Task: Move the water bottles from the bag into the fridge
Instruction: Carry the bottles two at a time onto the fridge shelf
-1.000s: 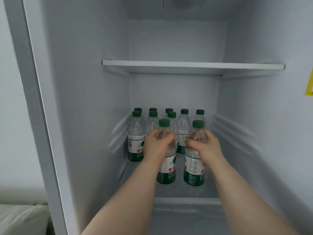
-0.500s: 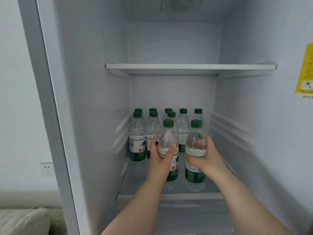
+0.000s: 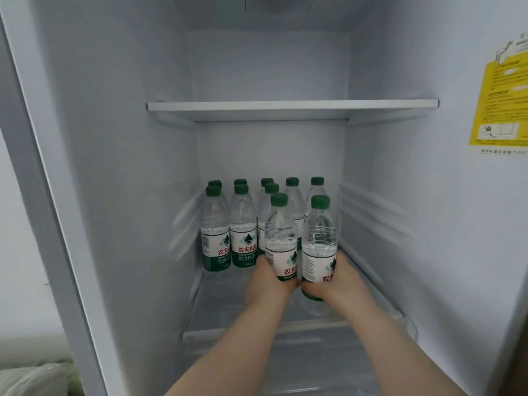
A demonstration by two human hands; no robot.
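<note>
Inside the open white fridge (image 3: 120,167), several clear water bottles with green caps stand in rows (image 3: 243,224) at the back of the lower glass shelf (image 3: 217,307). My left hand (image 3: 264,281) grips the lower part of one bottle (image 3: 281,238), and my right hand (image 3: 341,281) grips the lower part of another bottle (image 3: 320,241) beside it. Both held bottles are upright, side by side, in front of the rows. Whether their bases touch the shelf I cannot tell. The bag is out of view.
An upper white shelf (image 3: 291,105) spans the fridge above the bottles. A yellow sticker (image 3: 500,104) is on the right inner wall. Ribbed rails line both side walls. A pale cushion (image 3: 31,378) shows at the bottom left outside the fridge.
Both hands have slid from the bottles' shoulders down to their lower labels. The two held bottles now sit closer together, and the view has moved closer and tilted upward.
</note>
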